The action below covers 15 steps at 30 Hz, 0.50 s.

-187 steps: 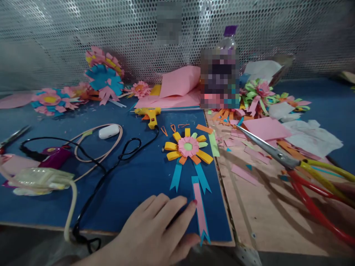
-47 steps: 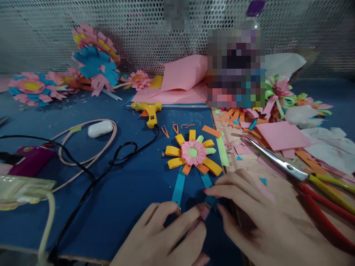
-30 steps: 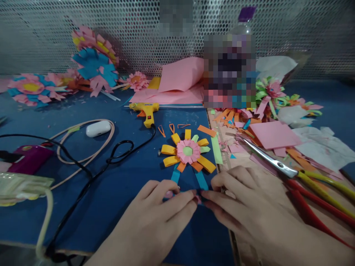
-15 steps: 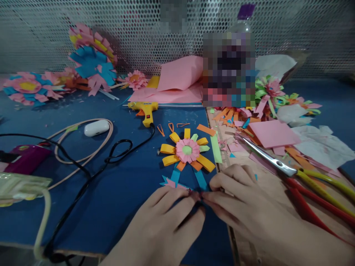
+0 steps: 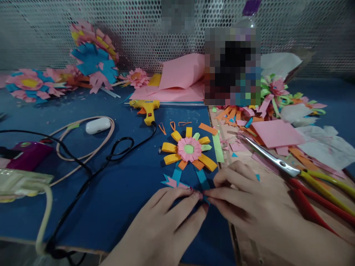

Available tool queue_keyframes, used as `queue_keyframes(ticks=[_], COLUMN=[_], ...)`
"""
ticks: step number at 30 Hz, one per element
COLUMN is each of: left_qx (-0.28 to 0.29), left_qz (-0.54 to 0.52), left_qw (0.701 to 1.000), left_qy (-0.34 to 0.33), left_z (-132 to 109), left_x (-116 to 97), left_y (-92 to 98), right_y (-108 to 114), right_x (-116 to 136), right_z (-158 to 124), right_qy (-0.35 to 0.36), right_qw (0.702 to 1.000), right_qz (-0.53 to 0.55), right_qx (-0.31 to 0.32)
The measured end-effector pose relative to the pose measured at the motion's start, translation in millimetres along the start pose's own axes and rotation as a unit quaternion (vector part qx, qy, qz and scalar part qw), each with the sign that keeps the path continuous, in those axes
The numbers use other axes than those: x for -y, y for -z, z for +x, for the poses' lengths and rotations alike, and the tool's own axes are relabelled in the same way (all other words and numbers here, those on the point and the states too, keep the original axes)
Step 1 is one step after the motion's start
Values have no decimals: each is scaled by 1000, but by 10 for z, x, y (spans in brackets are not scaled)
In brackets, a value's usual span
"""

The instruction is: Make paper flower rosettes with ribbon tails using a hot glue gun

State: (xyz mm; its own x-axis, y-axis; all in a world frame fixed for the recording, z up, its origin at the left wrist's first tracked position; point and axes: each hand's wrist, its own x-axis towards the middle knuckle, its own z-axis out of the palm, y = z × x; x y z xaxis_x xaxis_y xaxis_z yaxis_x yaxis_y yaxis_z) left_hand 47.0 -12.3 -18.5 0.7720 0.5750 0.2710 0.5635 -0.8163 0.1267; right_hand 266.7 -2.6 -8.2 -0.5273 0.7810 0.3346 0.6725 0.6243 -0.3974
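Observation:
A paper flower [image 5: 189, 149] with yellow and orange petals, a pink centre and two blue ribbon tails lies on the blue mat [image 5: 124, 184]. Just below it, my left hand [image 5: 163, 225] and my right hand [image 5: 249, 199] meet fingertip to fingertip. Both pinch a folded pink-and-blue paper strip [image 5: 173, 182], whose notched end sticks out to the left of my left fingers. The part of the strip between the fingertips is mostly hidden.
A yellow glue gun [image 5: 146, 108] with a black cord [image 5: 111, 159] lies behind the flower. Large scissors [image 5: 280, 164] with yellow and red handles rest on the right among paper scraps [image 5: 235, 118]. Finished paper flowers [image 5: 91, 62], pink paper sheets [image 5: 180, 81], a white earbud case [image 5: 98, 125] and a bottle [image 5: 233, 62] stand further back.
The long pink-on-blue strip that lay flat under my left hand has been folded up. Its notched end now points left. My right hand has joined the left at the strip.

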Motion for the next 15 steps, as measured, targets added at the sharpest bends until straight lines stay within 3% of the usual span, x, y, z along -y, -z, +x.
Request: queue_keyframes(ticks=[15], left_qx=[-17], left_qz=[-1], left_qw=[1000], left_qy=[19], left_z=[7], left_x=[-76], left_y=[-46], right_y=[-48], right_x=[24], right_z=[-40], right_qy=[58], right_qw=[991], right_qz=[-121], right_qx=[-4])
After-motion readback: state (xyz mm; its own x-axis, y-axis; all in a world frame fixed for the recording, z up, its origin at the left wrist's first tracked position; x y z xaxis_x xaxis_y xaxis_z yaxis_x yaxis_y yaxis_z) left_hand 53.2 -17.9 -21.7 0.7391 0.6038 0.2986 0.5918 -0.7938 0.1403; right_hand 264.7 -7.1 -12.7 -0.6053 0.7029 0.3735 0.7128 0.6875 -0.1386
